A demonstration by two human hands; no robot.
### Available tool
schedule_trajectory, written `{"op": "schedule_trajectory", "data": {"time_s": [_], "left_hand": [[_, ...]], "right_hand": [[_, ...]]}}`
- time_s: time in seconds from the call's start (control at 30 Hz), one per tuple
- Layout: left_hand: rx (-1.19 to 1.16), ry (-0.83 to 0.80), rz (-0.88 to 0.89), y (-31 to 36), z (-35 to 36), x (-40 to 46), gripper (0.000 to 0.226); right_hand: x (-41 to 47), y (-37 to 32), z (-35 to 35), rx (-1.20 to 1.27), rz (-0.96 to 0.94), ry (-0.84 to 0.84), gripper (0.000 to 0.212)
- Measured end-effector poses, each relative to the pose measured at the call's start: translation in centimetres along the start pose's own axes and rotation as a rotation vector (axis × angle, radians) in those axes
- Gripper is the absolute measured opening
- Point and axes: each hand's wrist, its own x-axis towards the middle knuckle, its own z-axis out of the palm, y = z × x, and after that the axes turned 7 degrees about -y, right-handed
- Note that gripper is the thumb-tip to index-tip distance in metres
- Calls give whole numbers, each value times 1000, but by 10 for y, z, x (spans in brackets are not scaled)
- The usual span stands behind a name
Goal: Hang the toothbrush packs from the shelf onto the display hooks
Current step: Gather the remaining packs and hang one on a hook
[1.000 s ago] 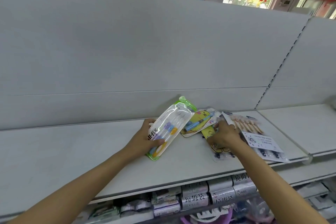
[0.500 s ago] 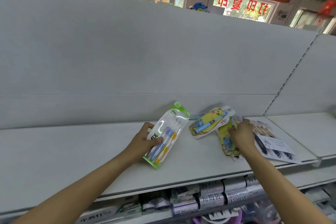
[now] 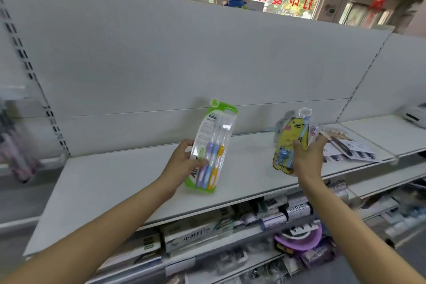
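Observation:
My left hand (image 3: 184,163) grips a green-edged pack of three toothbrushes (image 3: 213,145) by its lower part and holds it upright above the white shelf (image 3: 119,182). My right hand (image 3: 307,157) grips yellow bear-shaped toothbrush packs (image 3: 290,140), lifted off the shelf and held upright. More toothbrush packs (image 3: 348,145) with a white label lie flat on the shelf to the right of that hand. No display hooks show in this view.
A grey back panel (image 3: 184,57) rises behind the shelf. Slotted uprights (image 3: 27,69) run down at the left. A white device (image 3: 415,116) sits on the neighbouring shelf at far right. Boxed toothpaste (image 3: 198,235) and other goods fill the lower shelf.
Both hands have lifted their packs off the shelf and turned them upright. The right hand now holds the bear packs raised; the view has swung left and up.

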Motion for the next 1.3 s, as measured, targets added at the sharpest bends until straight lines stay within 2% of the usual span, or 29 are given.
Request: {"op": "schedule_trajectory", "data": {"time_s": [0.27, 0.47, 0.6, 0.7, 0.77, 0.9, 1.0, 1.13, 1.3], "left_hand": [[-14, 52, 42, -1, -68, -81, 44], [-3, 178, 55, -2, -108, -140, 38], [-72, 253, 38, -14, -127, -190, 36], [-106, 296, 41, -25, -141, -233, 24], [-70, 314, 58, -31, -151, -248, 16], [5, 306, 88, -36, -188, -291, 26], [13, 329, 117, -35, -222, -320, 23], [-2, 381, 129, -30, -280, -355, 19], [21, 316, 115, -32, -369, -398, 20]], "right_hand": [[-77, -25, 55, 50, 28, -252, 27], [-128, -51, 83, 126, -70, -430, 18], [-176, -63, 102, 185, -100, -563, 21], [-220, -72, 117, 187, -102, -649, 20], [-242, -78, 123, 208, -98, -679, 18], [-297, -94, 144, 231, -108, -725, 14], [-336, -111, 168, 235, -117, -745, 16], [-391, -136, 207, 280, -116, -744, 19], [-464, -163, 263, 322, -95, -746, 21]]}}
